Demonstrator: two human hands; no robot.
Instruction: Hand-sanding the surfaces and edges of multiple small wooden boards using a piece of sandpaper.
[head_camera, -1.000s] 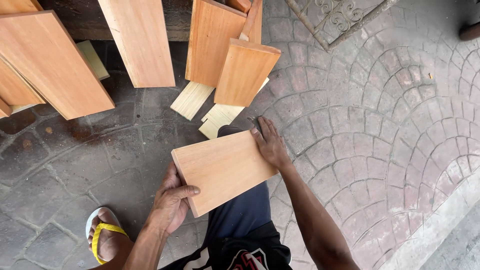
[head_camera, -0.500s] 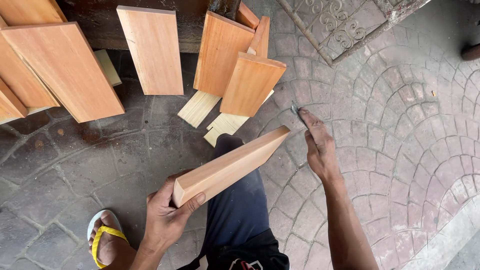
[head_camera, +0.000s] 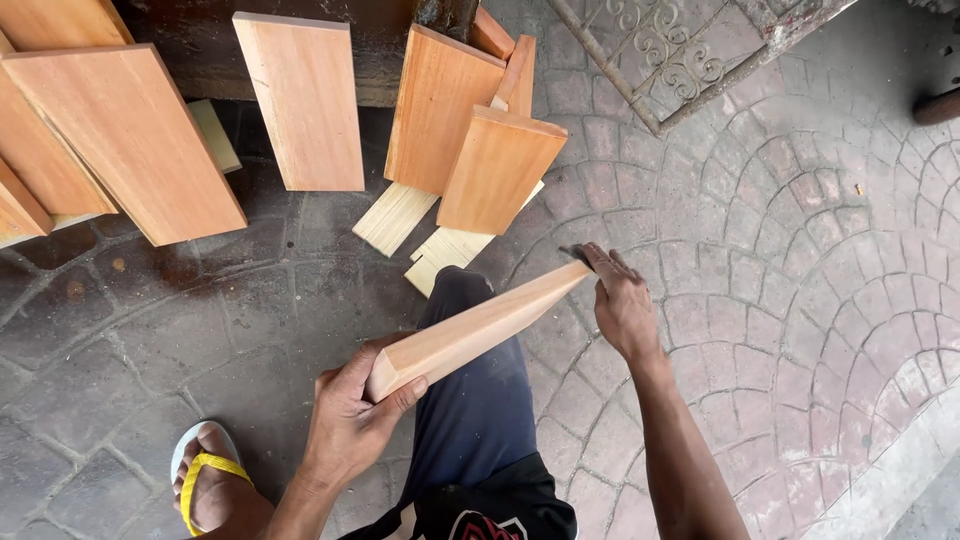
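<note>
The left hand (head_camera: 345, 420) clamps the board (head_camera: 480, 328) on edge over the knee, its far end toward two o'clock, where the right hand (head_camera: 622, 305) pinches it steady.

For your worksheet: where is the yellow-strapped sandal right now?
In the head view, the yellow-strapped sandal sits at the bottom left on the stone paving, just left of the left hand.
</note>
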